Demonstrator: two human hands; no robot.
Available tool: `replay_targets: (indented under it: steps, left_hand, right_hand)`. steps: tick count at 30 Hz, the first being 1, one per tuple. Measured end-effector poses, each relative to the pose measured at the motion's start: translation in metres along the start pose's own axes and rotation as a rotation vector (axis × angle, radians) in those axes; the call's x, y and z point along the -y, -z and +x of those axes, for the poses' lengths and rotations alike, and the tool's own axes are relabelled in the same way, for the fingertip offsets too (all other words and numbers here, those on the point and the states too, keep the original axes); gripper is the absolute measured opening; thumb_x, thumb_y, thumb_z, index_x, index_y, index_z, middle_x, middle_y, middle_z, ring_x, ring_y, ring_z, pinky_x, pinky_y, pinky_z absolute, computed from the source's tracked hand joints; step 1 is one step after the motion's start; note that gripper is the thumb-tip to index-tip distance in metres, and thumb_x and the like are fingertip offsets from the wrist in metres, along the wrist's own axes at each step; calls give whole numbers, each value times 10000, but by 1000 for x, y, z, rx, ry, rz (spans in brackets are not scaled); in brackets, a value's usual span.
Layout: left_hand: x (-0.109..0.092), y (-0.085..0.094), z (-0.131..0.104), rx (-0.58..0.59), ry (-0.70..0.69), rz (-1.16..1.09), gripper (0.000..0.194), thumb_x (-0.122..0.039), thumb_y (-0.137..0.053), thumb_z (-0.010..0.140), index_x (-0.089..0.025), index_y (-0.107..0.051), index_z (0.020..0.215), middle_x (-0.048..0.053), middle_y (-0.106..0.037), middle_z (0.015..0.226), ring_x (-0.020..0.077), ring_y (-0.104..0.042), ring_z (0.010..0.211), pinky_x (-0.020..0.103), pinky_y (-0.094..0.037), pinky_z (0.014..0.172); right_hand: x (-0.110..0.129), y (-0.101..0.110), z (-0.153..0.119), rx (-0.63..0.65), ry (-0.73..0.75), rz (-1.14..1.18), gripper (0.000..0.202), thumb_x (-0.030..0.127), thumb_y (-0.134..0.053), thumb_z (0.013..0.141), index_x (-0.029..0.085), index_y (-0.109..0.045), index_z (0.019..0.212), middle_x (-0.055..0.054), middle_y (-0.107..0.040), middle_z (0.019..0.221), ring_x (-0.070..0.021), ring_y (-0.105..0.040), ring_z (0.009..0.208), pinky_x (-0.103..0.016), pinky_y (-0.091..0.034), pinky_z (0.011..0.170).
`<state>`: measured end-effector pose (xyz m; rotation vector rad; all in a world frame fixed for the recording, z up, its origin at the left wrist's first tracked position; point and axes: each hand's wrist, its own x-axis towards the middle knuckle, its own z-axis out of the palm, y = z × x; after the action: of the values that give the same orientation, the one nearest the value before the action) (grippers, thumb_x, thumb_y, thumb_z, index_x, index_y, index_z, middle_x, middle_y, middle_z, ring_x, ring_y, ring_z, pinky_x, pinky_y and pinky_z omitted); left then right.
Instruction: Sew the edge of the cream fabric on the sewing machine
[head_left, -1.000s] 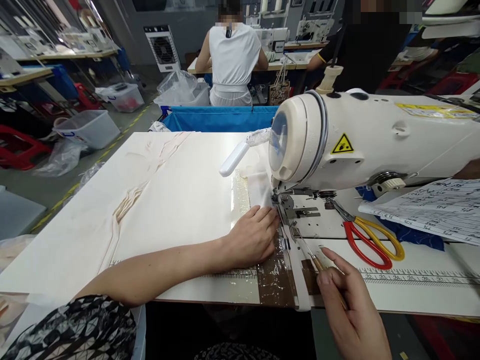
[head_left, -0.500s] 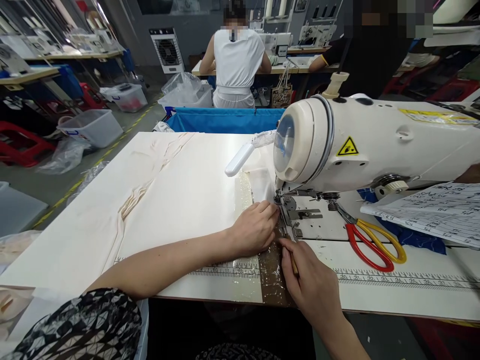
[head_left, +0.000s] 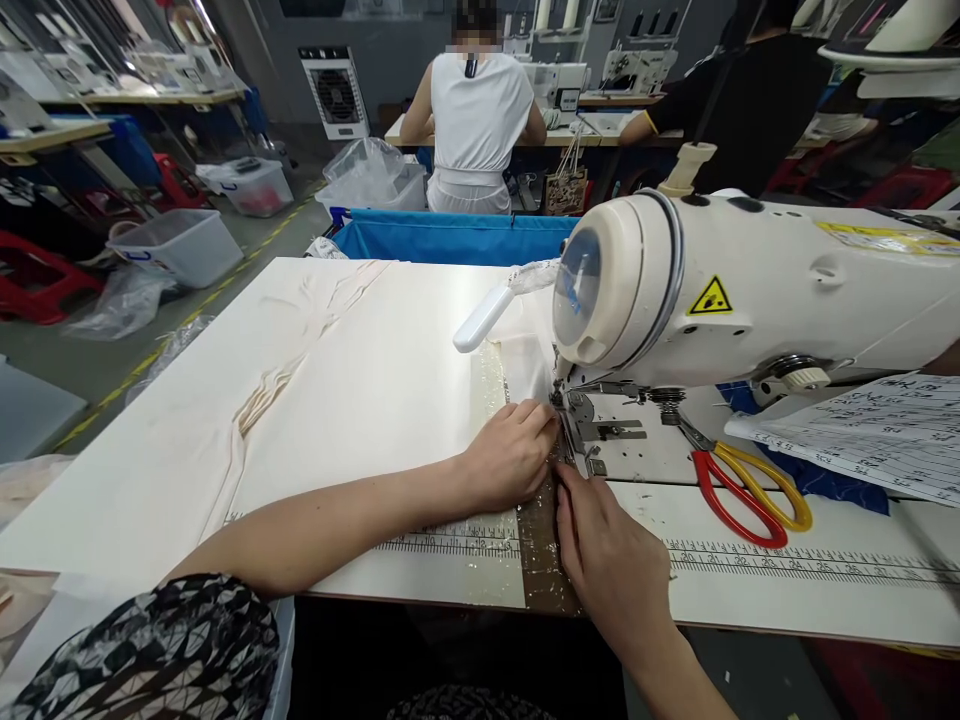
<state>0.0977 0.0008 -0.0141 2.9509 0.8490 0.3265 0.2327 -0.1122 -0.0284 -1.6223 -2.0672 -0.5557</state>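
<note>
My left hand [head_left: 511,455] lies flat on the cream fabric [head_left: 337,380], fingertips touching the presser foot [head_left: 564,402] of the white sewing machine [head_left: 750,285]. My right hand [head_left: 609,558] rests on the table edge just below the needle plate [head_left: 611,435], fingers closed and pointing at the foot. It grips a thin wooden-handled tool that its fingers almost entirely hide. The fabric runs from the foot out over the left of the table.
Red and yellow scissors [head_left: 750,485] lie right of the needle plate, beside printed paper sheets [head_left: 877,430]. A ruler strip [head_left: 787,568] runs along the table's front. A blue bin [head_left: 450,235] stands behind the table. Two people sit at machines beyond it.
My right hand has moved left and forward from the table's front edge up to the presser foot, taking the thin tool with it. The left hand stays pressed on the fabric.
</note>
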Motion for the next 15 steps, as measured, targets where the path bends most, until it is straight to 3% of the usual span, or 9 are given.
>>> replay_targets:
  steps: [10, 12, 15]
  left_hand:
    - [14, -1, 3, 9, 17, -15, 422, -200, -416, 924, -49, -536, 1300, 150, -551, 1317, 273, -502, 1181, 415, -438, 1013]
    - [17, 0, 3, 9, 22, 0, 421, -196, -425, 917, -57, -542, 1297, 143, -557, 1318, 269, -509, 1170, 420, -433, 1013]
    - [22, -2, 4, -8, 36, 7, 427, -188, -437, 910, -59, -542, 1303, 127, -562, 1317, 262, -500, 1176, 419, -422, 1024]
  right_hand:
    - [8, -5, 9, 85, -30, -129, 327, 57, -394, 970, 37, -569, 1246, -106, -680, 845, -191, -621, 519, -303, -397, 402]
    - [8, 1, 6, 77, -32, -64, 313, 96, -375, 1009, 63, -551, 1266, -110, -692, 901, -196, -657, 596, -292, -419, 435]
    - [-9, 17, -9, 21, -40, 84, 327, 166, -365, 1063, 86, -475, 1360, -131, -696, 1017, -232, -692, 817, -291, -502, 613]
